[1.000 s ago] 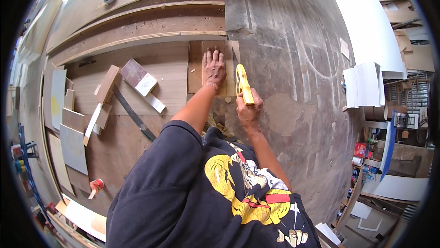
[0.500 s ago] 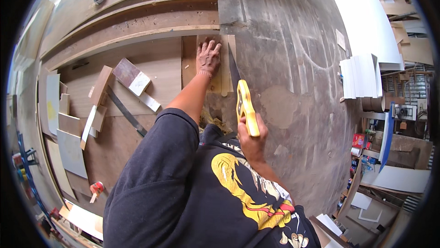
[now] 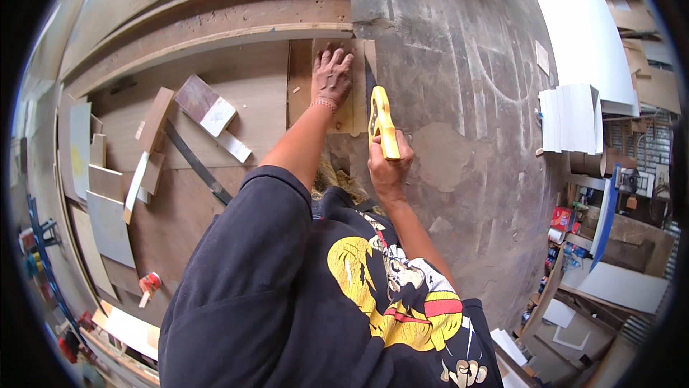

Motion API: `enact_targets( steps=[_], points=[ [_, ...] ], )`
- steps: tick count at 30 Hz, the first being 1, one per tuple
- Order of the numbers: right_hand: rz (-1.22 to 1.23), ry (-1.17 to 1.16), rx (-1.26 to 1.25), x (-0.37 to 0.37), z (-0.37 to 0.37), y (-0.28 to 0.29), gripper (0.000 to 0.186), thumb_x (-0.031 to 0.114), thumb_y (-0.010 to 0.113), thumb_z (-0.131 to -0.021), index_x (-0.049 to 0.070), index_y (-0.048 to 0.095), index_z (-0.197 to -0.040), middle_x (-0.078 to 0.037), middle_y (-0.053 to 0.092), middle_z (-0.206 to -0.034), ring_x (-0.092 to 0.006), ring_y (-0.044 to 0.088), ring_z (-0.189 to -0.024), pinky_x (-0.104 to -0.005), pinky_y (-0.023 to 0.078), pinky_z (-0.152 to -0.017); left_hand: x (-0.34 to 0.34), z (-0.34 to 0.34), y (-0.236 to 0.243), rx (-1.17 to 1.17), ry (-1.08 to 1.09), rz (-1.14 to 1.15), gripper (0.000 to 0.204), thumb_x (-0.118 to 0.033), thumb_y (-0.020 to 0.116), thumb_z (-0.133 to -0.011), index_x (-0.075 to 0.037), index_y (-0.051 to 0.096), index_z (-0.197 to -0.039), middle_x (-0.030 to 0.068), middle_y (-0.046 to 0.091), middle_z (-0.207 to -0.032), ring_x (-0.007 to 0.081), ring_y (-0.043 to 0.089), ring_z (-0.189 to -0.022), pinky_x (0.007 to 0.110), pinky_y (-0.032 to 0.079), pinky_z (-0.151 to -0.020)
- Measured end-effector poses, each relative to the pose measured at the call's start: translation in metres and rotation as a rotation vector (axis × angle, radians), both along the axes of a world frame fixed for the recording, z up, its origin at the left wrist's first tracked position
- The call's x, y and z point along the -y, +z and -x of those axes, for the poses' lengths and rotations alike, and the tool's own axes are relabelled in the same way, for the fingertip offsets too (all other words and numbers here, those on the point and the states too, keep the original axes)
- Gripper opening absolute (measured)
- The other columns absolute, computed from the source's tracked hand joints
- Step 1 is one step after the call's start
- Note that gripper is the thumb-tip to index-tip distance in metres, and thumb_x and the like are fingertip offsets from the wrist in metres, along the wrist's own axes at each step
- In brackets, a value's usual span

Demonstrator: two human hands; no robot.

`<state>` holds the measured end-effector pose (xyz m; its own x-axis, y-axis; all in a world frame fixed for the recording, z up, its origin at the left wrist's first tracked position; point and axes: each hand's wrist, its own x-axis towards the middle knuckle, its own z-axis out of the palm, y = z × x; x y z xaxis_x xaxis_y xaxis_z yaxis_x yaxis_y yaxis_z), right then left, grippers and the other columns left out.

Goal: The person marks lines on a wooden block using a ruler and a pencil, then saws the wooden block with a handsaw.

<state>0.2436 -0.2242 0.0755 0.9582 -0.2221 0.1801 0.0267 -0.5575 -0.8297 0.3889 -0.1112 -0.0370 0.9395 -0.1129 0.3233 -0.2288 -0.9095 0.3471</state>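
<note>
My left hand [image 3: 332, 76] lies flat, fingers stretched, on a wooden board [image 3: 360, 104] at the edge of the low wooden work surface. In my right hand [image 3: 391, 167] is a handsaw [image 3: 381, 117], its yellow handle wrapped by my fingers. The saw's dark blade points away from me along the right side of the board. Much of the blade is hidden by the handle or runs beside the board, so I cannot tell how deep it sits in the wood.
Wood offcuts [image 3: 206, 104] and a dark curved strip [image 3: 192, 162] lie at the left. Long plywood edges [image 3: 215, 38] run across the far side. A stained concrete floor [image 3: 459, 101] stretches to the right, with a stack of white panels [image 3: 572, 119] beyond. A red can [image 3: 149, 283] stands lower left.
The saw and my right hand have moved forward, away from me, along the board's side. My left hand stays pressed on the board. The whole view has shifted slightly.
</note>
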Motion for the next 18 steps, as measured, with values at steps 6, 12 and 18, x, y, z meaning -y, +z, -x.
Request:
enact_targets(
  steps=[6,12,18],
  points=[
    [-0.075,-0.026,0.009,0.006,0.001,0.002,0.006,0.003,0.056,-0.071,-0.001,0.054,-0.075,-0.018,0.058,-0.067,-0.0345,0.06,-0.064,-0.0402,0.048,-0.06,-0.001,-0.005,-0.001,0.029,0.025,-0.035,0.038,-0.009,0.047,-0.077,-0.015,0.056,-0.113,0.0056,0.051,-0.123,0.0259,0.037,-0.125,0.041,0.025,-0.106],
    [-0.203,-0.054,-0.074,0.006,0.011,-0.002,0.007,0.003,0.056,-0.07,-0.001,0.053,-0.075,-0.018,0.058,-0.065,-0.0363,0.06,-0.063,-0.0406,0.048,-0.059,0.003,-0.002,-0.002,-0.012,0.003,-0.047,0.037,-0.009,0.048,-0.077,-0.014,0.056,-0.113,0.004,0.051,-0.122,0.0242,0.039,-0.124,0.041,0.025,-0.105],
    [-0.101,0.021,0.028,0.017,-0.003,-0.005,0.008,0.003,0.057,-0.069,0.0,0.054,-0.075,-0.018,0.059,-0.066,-0.0354,0.06,-0.063,-0.0392,0.048,-0.059,0.005,-0.004,-0.005,-0.023,0.061,-0.018,0.038,-0.009,0.047,-0.078,-0.015,0.056,-0.115,0.0029,0.05,-0.125,0.025,0.037,-0.125,0.044,0.023,-0.106]
  ],
)
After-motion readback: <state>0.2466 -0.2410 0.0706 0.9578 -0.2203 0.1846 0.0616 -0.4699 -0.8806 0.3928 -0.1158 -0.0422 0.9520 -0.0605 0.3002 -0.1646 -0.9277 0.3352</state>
